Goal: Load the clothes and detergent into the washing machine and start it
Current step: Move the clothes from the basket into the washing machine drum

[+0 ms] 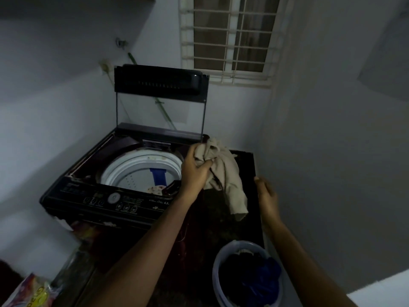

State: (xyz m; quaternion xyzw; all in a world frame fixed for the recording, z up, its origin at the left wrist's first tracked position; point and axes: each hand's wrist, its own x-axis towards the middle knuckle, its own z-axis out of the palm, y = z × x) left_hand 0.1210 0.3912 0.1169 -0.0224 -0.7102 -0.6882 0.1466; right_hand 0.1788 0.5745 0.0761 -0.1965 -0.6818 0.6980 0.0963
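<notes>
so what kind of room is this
Most likely a home laundry corner: a top-loading washing machine with its lid up, a bucket of dark clothes nearby, and the left hand gripping a beige cloth.

The room is dim, with a cool blue-grey cast over the walls (332, 129). The window (230, 38) gives only weak, dull light, and shadows are soft-edged throughout. The white tub rim (141, 166) of the washing machine (88, 160) and the beige cloth (223, 171) are the palest parts; the counter (247, 171) and the inside of the basket (218, 262) sink to near-black. Straight lines bow toward the edges, corners darken, and the lettering on the panel (124, 204) and the packet (28, 293) are slightly blurred.
</notes>
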